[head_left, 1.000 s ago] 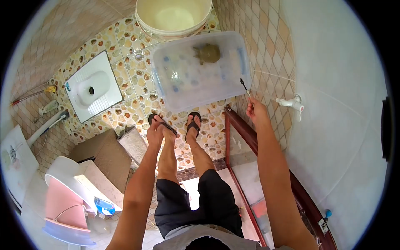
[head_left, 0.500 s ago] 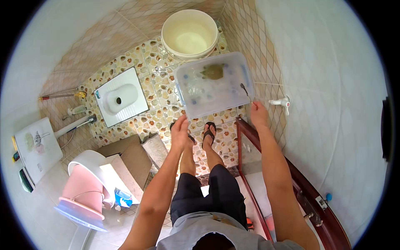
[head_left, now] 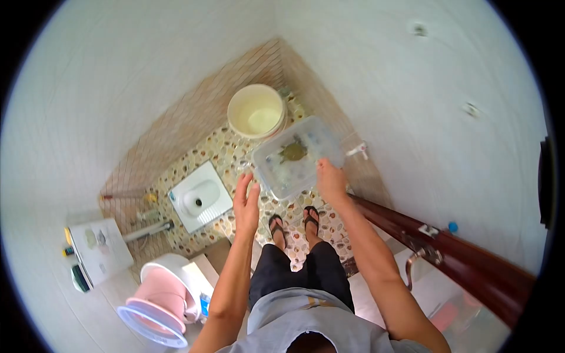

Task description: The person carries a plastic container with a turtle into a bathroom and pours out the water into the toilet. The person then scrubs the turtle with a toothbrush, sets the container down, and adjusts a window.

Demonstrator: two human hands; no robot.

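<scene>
My left hand point(head_left: 246, 203) is raised left of the clear plastic storage bin point(head_left: 279, 191), fingers apart and holding nothing. My right hand point(head_left: 331, 179) is closed over the bin's right side. The thin stick with a dark tip that it held a moment earlier is hidden or blurred now. Inside the bin is a greenish-brown turtle point(head_left: 293, 152), its limbs spread, in what looks like shallow water. Blue spots show at the bin's corners. A large cream bucket point(head_left: 233, 120) stands just behind the bin.
A squat toilet point(head_left: 212, 206) is set into the pebble-patterned floor at left. Stacked pink and white tubs point(head_left: 162, 288) stand lower left, near a wall cistern point(head_left: 109, 253). A white tap point(head_left: 358, 150) juts from the right wall. The dark red door point(head_left: 471, 267) is at right.
The view has tilted and shifted, so the bin and bucket appear lower and smaller. My left hand has risen with its fingers spread. My right hand has moved in over the bin's side.
</scene>
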